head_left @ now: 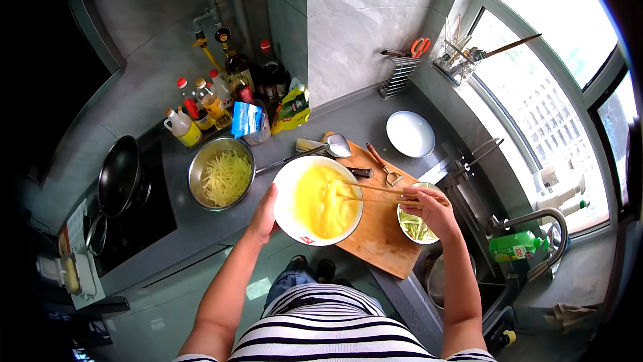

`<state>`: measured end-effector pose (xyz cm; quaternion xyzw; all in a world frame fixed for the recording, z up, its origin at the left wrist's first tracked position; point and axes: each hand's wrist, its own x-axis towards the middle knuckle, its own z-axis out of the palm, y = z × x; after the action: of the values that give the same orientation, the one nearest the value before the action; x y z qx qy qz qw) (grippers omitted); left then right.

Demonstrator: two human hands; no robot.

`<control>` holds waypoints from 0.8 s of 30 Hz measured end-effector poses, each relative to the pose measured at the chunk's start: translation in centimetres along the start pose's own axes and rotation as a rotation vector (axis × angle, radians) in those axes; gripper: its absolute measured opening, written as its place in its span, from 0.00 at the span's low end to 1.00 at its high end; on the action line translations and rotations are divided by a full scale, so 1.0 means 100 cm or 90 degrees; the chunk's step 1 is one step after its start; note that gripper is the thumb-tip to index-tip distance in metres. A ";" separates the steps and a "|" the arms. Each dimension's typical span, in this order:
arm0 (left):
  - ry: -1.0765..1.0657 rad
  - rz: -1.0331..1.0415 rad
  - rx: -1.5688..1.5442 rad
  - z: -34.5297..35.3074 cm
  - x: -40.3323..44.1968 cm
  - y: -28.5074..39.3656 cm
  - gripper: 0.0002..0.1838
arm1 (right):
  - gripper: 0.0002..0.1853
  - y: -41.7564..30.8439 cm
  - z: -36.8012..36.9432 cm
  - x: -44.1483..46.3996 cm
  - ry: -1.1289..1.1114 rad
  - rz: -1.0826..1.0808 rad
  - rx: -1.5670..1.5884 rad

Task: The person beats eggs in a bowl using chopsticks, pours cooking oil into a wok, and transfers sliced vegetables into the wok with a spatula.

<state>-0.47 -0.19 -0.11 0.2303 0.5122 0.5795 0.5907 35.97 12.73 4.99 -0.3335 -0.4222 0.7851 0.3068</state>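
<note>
My left hand (264, 217) grips the left rim of a white bowl (284, 218), holding it up in front of my body. Yellow beaten egg (321, 201) fills much of the bowl. In my right hand (430, 208) is a pair of wooden chopsticks (383, 190), whose tips dip into the egg. Under and beside the bowl lies a wooden cutting board (382, 228). A second bowl (406, 227) with pale green shreds sits on the board, partly covered by my right hand. A peeler (392, 177) and a dark-handled knife (360, 172) lie near the board's far edge.
A steel pan (249, 162) of pale shreds stands left of the bowl. Further left is a black wok (120, 176) on the stove. Sauce bottles (211, 103) line the wall. A white plate (410, 134) rests at the back; the sink (492, 275) and faucet (557, 218) are at right.
</note>
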 end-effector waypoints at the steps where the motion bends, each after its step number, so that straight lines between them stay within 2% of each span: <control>1: 0.004 0.015 -0.006 -0.001 0.003 -0.005 0.34 | 0.13 -0.001 0.001 0.001 0.039 -0.012 -0.017; 2: 0.008 0.031 -0.012 -0.002 0.005 -0.008 0.34 | 0.13 0.000 -0.002 0.000 0.019 0.044 -0.003; 3: 0.009 0.025 -0.001 -0.003 0.004 -0.008 0.34 | 0.14 -0.003 0.005 -0.003 -0.054 0.057 -0.004; 5: 0.006 0.009 0.022 -0.004 0.002 -0.008 0.34 | 0.14 -0.007 0.011 -0.006 -0.083 0.073 -0.010; 7: -0.003 -0.021 -0.005 -0.002 0.000 -0.006 0.33 | 0.14 -0.009 0.013 -0.002 0.024 -0.021 -0.025; 8: -0.006 -0.035 -0.019 -0.003 0.000 -0.005 0.33 | 0.14 -0.007 0.010 -0.001 0.050 -0.022 -0.034; 11: 0.006 0.008 0.011 -0.006 0.004 -0.012 0.33 | 0.14 -0.011 0.012 -0.009 -0.066 0.074 -0.051; 12: 0.004 0.000 -0.006 -0.003 0.002 -0.009 0.33 | 0.13 -0.010 0.008 -0.007 -0.092 0.055 0.022; 15: -0.005 -0.009 -0.037 0.002 -0.002 -0.005 0.34 | 0.14 -0.005 0.008 0.000 0.044 -0.046 -0.050; 16: -0.011 -0.001 -0.034 0.000 0.000 -0.007 0.34 | 0.14 -0.004 0.002 -0.002 0.020 0.015 -0.055; 19: -0.014 0.007 -0.037 0.000 0.001 -0.007 0.34 | 0.14 -0.006 0.003 -0.005 -0.097 0.045 -0.007; 20: -0.014 0.007 -0.041 0.001 0.001 -0.007 0.34 | 0.14 -0.005 0.006 -0.004 -0.020 -0.009 0.012; 23: -0.023 0.014 -0.049 -0.001 0.002 -0.008 0.33 | 0.15 -0.001 -0.002 -0.001 0.011 0.011 -0.040; 24: -0.009 0.018 -0.031 -0.001 0.002 -0.008 0.33 | 0.15 -0.005 0.000 -0.003 -0.074 0.056 -0.054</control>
<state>-0.27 -0.22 -0.92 0.2268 0.4907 0.5984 0.5914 36.31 12.71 5.50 -0.3181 -0.4572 0.7973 0.2324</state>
